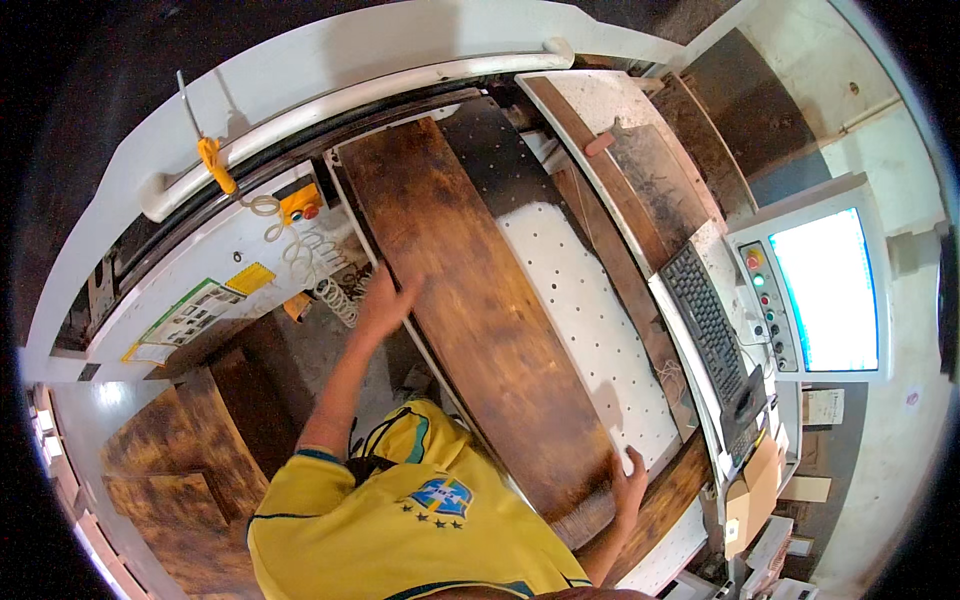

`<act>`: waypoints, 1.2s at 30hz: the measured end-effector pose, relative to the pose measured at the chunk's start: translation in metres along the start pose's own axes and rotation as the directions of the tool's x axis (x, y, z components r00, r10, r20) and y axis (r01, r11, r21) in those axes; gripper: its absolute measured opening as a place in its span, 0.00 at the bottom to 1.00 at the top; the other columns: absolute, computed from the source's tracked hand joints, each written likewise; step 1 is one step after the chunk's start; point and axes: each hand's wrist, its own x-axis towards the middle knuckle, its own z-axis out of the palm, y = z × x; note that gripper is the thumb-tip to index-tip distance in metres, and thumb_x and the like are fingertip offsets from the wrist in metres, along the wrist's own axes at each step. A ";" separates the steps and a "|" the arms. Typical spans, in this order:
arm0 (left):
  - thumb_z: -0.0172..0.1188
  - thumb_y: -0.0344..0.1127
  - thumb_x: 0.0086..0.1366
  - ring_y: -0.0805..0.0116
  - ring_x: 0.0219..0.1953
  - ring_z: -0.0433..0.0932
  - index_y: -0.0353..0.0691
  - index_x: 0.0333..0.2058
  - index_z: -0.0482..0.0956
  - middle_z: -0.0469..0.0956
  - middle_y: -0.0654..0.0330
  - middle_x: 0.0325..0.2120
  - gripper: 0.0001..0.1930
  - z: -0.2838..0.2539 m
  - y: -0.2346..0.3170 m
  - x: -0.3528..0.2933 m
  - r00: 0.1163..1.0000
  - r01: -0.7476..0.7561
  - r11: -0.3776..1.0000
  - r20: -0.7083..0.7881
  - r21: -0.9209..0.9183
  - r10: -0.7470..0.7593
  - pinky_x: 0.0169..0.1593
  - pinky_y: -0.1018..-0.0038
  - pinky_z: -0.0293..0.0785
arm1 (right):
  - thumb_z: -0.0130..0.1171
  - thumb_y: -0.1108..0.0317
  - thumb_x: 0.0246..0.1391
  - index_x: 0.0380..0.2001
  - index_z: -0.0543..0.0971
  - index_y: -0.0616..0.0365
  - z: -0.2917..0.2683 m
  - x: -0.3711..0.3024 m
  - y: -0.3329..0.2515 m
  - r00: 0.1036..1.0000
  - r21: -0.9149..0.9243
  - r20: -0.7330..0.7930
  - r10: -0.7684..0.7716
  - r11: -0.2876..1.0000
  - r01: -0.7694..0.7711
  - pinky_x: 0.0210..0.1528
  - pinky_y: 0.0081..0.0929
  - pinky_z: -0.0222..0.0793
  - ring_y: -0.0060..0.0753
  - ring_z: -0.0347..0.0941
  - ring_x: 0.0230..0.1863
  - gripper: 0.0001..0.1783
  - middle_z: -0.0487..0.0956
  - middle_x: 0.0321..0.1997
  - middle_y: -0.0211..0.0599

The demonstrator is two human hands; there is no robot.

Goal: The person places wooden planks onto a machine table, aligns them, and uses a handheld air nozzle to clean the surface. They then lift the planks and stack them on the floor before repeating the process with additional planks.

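A long brown wood-grain board lies slantwise before me on a white perforated machine bed. My left hand is at the board's left long edge, fingers apart and slightly blurred, some reaching over its top face. At the near right corner, my right hand touches the edge, its fingers stretched and parted. Neither hand is visibly wrapped round the board. The undersides of both hands are hidden.
A keyboard and a lit monitor with buttons stand at the right. At left are a coiled cable, an orange switch box and a yellow-handled tool. More brown panels lean behind my left side. An opened cardboard box sits at lower right.
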 end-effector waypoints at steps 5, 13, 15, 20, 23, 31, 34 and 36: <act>0.60 0.52 0.72 0.38 0.51 0.81 0.30 0.65 0.64 0.80 0.38 0.50 0.35 0.048 0.025 -0.125 0.966 -0.021 0.999 0.258 0.030 0.013 0.54 0.52 0.77 | 0.61 0.42 0.65 0.47 0.86 0.64 0.007 0.013 -0.018 0.981 -0.014 0.183 0.068 0.998 -0.066 0.48 0.42 0.78 0.52 0.85 0.46 0.30 0.87 0.41 0.54; 0.53 0.66 0.73 0.58 0.55 0.80 0.25 0.61 0.72 0.80 0.47 0.54 0.42 0.107 0.020 -0.198 0.129 0.268 0.959 0.982 0.097 -0.135 0.58 0.65 0.76 | 0.55 0.31 0.63 0.44 0.88 0.61 0.010 0.015 0.002 0.975 -0.143 0.201 0.096 0.987 -0.068 0.49 0.46 0.77 0.59 0.84 0.44 0.39 0.86 0.38 0.57; 0.52 0.68 0.73 0.55 0.58 0.80 0.23 0.61 0.72 0.79 0.44 0.55 0.44 0.108 0.044 -0.228 0.126 0.453 0.888 0.982 0.071 -0.143 0.60 0.64 0.76 | 0.56 0.29 0.61 0.44 0.88 0.60 0.006 0.017 -0.003 0.966 -0.156 0.233 0.116 0.984 -0.081 0.49 0.46 0.77 0.58 0.84 0.44 0.40 0.86 0.38 0.57; 0.58 0.63 0.71 0.57 0.66 0.71 0.20 0.68 0.59 0.68 0.43 0.65 0.48 0.137 0.065 -0.259 -0.136 0.803 0.546 0.966 0.238 -0.222 0.65 0.64 0.71 | 0.61 0.34 0.59 0.36 0.88 0.61 0.017 0.010 0.008 0.996 0.005 0.060 0.067 0.998 -0.067 0.45 0.45 0.78 0.58 0.84 0.40 0.35 0.86 0.33 0.55; 0.58 0.60 0.73 0.55 0.71 0.67 0.20 0.70 0.54 0.63 0.39 0.70 0.47 0.150 0.055 -0.275 -0.190 0.859 0.441 0.961 0.261 -0.198 0.71 0.63 0.68 | 0.64 0.37 0.58 0.36 0.88 0.58 0.011 0.002 -0.011 0.994 0.002 0.003 0.109 0.994 -0.109 0.45 0.44 0.79 0.54 0.85 0.40 0.31 0.87 0.35 0.50; 0.54 0.42 0.77 0.54 0.70 0.68 0.22 0.68 0.59 0.66 0.41 0.69 0.32 0.156 0.069 -0.290 -0.143 0.895 0.396 0.972 0.207 -0.185 0.72 0.63 0.68 | 0.67 0.41 0.57 0.43 0.87 0.58 0.011 0.001 0.002 0.999 0.154 -0.043 0.005 0.988 0.001 0.48 0.44 0.79 0.53 0.86 0.42 0.28 0.88 0.37 0.50; 0.55 0.35 0.76 0.55 0.69 0.70 0.23 0.68 0.61 0.70 0.44 0.66 0.28 0.159 0.066 -0.296 -0.138 0.902 0.395 0.984 0.173 -0.116 0.71 0.64 0.69 | 0.67 0.41 0.57 0.46 0.86 0.58 0.015 0.002 0.006 0.998 0.146 -0.052 -0.029 0.989 0.037 0.49 0.44 0.79 0.54 0.85 0.42 0.30 0.88 0.39 0.51; 0.55 0.31 0.75 0.56 0.68 0.71 0.24 0.66 0.64 0.72 0.46 0.65 0.26 0.155 0.070 -0.295 -0.107 0.905 0.411 0.994 0.108 -0.026 0.70 0.65 0.70 | 0.67 0.40 0.57 0.48 0.86 0.57 0.017 0.001 0.008 0.992 0.125 -0.093 -0.083 0.988 0.094 0.49 0.44 0.79 0.54 0.85 0.43 0.30 0.87 0.40 0.52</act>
